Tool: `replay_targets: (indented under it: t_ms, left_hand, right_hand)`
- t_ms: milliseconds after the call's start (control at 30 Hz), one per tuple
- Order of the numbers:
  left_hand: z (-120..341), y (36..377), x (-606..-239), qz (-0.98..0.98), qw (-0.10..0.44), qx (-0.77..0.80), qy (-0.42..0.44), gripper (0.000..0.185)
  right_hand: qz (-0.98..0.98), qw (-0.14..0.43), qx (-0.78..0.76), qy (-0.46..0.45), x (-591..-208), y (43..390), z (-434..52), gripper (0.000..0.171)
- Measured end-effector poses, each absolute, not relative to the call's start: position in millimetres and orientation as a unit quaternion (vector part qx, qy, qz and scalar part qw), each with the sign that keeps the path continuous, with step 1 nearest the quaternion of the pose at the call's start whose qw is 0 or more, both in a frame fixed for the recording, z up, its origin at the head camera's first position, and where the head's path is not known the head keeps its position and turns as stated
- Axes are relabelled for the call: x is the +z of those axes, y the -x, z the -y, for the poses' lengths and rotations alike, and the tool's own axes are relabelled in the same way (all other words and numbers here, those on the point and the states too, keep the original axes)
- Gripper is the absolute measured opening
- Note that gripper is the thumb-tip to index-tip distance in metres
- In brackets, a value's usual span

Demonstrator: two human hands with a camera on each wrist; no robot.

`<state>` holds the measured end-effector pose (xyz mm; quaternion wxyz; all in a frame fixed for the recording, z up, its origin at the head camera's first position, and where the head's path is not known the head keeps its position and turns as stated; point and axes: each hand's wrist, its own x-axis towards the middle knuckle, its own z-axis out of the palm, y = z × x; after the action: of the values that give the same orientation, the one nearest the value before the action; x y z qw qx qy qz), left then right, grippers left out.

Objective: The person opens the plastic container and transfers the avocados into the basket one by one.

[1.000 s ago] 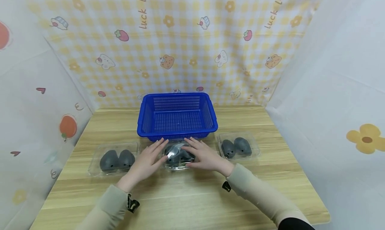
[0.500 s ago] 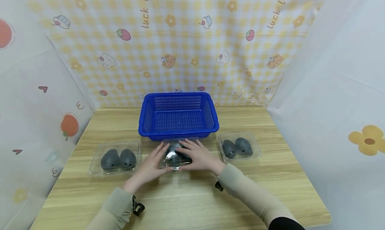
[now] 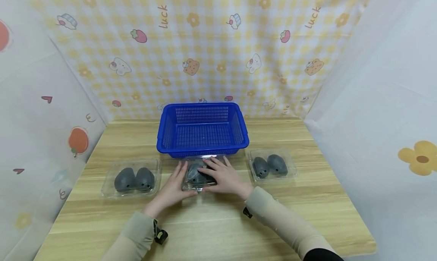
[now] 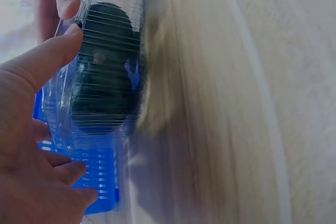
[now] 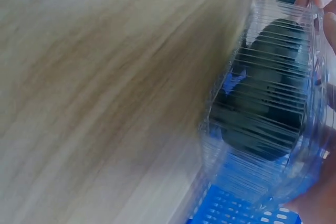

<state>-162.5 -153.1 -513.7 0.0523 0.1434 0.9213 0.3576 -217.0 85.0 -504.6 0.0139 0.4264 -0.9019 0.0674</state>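
A clear plastic clamshell box (image 3: 190, 186) lies at the middle of the table, just in front of the blue basket. Dark grey egg-shaped pieces (image 3: 195, 173) show inside it. My left hand (image 3: 172, 191) grips its left end, thumb at the front rim and fingers spread along the side. Over the right part my right hand (image 3: 227, 179) holds the box, fingers across the lid and thumb at the front edge. Both wrist views show the ribbed plastic wall (image 4: 94, 141) close up, with a thumb (image 4: 55, 53) on the rim in the left one. Whether the lid is fully latched, I cannot tell.
Behind the box stands a blue plastic basket (image 3: 203, 154) with nothing in it. Similar clear boxes lie at left (image 3: 108, 189) and right (image 3: 291, 169), each with two grey pieces. A patterned cloth (image 3: 218, 52) hangs at the table's back edge.
Both hands have come down onto the middle box and closed in around it, with the right hand moving left. The side boxes and the basket stay in place.
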Motion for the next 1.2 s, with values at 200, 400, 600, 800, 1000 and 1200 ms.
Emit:
replay_targets:
  t_ms: [200,400,600,800,1000,1200]
  left_hand:
    - [151,161,-515,-0.918,0.055,0.368,-0.137,0.112]
    - [149,161,-515,-0.913,0.059,0.382,-0.129,0.112]
    - [147,158,-514,-0.909,0.064,0.395,-0.12,0.112]
    - [147,154,-515,-0.91,0.062,0.395,-0.113,0.113]
    - [146,153,-518,-0.91,0.065,0.393,-0.114,0.111]
    - [145,153,-519,-0.911,0.061,0.389,-0.118,0.11]
  right_hand:
    - [0.902,0.027,0.038,-0.429,-506,214,-79,0.073]
    - [0.906,0.031,0.028,-0.421,-505,208,-75,0.068]
    - [0.908,0.034,0.028,-0.417,-505,204,-75,0.065]
    - [0.907,0.036,0.03,-0.42,-508,202,-74,0.062]
    - [0.905,0.045,0.025,-0.421,-511,201,-74,0.06]
    - [0.907,0.051,0.015,-0.418,-512,200,-74,0.056]
